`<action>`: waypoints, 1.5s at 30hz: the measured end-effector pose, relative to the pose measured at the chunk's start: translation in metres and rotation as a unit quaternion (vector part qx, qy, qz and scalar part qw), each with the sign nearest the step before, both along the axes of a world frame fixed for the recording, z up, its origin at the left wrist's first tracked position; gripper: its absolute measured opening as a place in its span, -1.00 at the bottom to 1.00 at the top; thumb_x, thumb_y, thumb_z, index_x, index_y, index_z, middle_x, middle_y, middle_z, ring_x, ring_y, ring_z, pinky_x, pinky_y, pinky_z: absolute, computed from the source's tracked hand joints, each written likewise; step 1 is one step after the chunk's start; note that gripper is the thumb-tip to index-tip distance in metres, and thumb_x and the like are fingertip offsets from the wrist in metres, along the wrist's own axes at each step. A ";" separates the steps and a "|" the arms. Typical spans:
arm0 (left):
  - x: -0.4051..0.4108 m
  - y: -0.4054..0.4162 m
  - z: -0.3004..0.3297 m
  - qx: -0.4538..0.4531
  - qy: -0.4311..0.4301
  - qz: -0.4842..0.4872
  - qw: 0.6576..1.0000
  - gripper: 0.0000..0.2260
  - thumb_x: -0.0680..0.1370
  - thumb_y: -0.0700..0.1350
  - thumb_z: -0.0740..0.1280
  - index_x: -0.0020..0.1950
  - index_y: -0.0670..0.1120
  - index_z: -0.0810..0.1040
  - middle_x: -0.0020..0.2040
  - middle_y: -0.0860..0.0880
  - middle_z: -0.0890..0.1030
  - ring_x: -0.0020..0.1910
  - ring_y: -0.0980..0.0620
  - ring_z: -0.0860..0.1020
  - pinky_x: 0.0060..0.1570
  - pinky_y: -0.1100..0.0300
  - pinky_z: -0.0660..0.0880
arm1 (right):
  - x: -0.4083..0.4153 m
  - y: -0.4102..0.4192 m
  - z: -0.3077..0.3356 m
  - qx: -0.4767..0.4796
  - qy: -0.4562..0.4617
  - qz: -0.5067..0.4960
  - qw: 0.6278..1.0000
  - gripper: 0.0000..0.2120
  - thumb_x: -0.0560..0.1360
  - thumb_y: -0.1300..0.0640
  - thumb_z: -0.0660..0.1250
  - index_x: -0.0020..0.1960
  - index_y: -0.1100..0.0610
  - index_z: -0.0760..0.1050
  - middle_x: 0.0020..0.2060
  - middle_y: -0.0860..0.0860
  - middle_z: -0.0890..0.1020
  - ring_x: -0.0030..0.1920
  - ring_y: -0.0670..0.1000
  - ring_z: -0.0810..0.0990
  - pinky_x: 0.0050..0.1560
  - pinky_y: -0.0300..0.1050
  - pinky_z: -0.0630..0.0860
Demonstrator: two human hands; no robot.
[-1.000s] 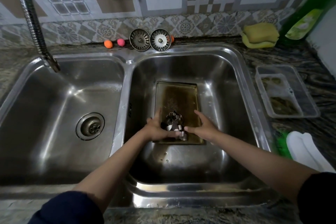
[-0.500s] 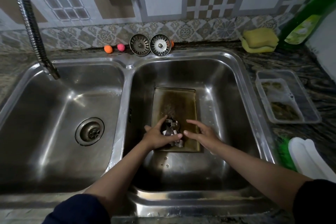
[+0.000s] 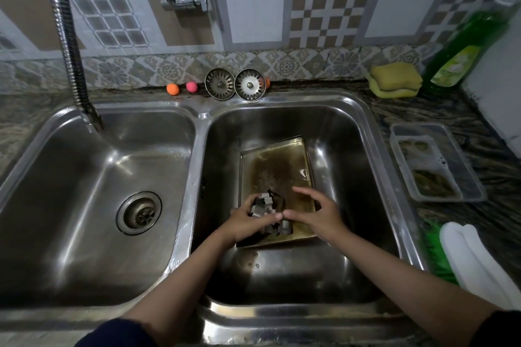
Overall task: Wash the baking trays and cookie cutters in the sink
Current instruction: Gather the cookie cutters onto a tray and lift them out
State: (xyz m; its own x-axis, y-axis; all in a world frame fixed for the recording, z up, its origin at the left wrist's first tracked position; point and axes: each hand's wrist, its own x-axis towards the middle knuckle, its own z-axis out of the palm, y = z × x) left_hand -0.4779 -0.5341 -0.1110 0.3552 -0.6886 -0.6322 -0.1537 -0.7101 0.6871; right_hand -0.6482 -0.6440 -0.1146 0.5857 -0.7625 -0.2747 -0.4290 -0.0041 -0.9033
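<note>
A stained baking tray point(image 3: 277, 175) is seen lying in the right basin of the double sink point(image 3: 197, 121), its long axis running from the near edge toward the tiled back wall, slightly turned. Metal cookie cutters point(image 3: 265, 204) are held in the curled fingers of the left hand point(image 3: 248, 220) over the tray's near end. The right hand point(image 3: 315, 213) is kept relaxed, fingers spread, just beside them. A dark patterned counter surrounds the sink. The cutters' shapes are partly hidden by the fingers.
</note>
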 end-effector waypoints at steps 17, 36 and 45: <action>-0.014 -0.090 0.124 -0.302 -0.107 -0.052 0.946 -0.34 0.19 0.37 0.46 0.24 0.39 0.32 0.30 -0.14 0.33 0.27 -0.07 0.38 0.36 -0.03 0.32 | -0.029 -0.071 0.158 -0.325 -0.089 -0.033 0.941 -0.30 0.07 -0.18 0.56 0.18 -0.20 0.45 0.19 0.00 0.35 0.24 -0.42 0.25 0.26 -0.46 0.21; -0.026 -0.173 0.194 -0.446 -0.210 -0.127 0.861 -0.27 0.25 0.30 0.40 0.37 0.26 0.23 0.13 -0.11 0.34 0.25 -0.06 0.33 0.26 0.15 0.27 | -0.055 -0.123 0.225 -0.484 -0.050 -0.074 0.871 -0.14 0.08 -0.05 0.66 0.32 -0.03 0.41 0.24 0.03 0.21 0.41 0.10 0.16 0.33 -0.18 0.22; -0.021 -0.157 0.193 -0.458 -0.218 -0.112 0.854 -0.28 0.25 0.30 0.40 0.35 0.29 0.22 0.15 -0.09 0.31 0.24 -0.11 0.38 0.30 0.05 0.35 | -0.049 -0.113 0.222 -0.480 -0.073 -0.061 0.872 -0.10 0.14 -0.02 0.64 0.39 -0.11 0.33 0.34 0.14 0.21 0.46 0.16 0.13 0.40 -0.09 0.21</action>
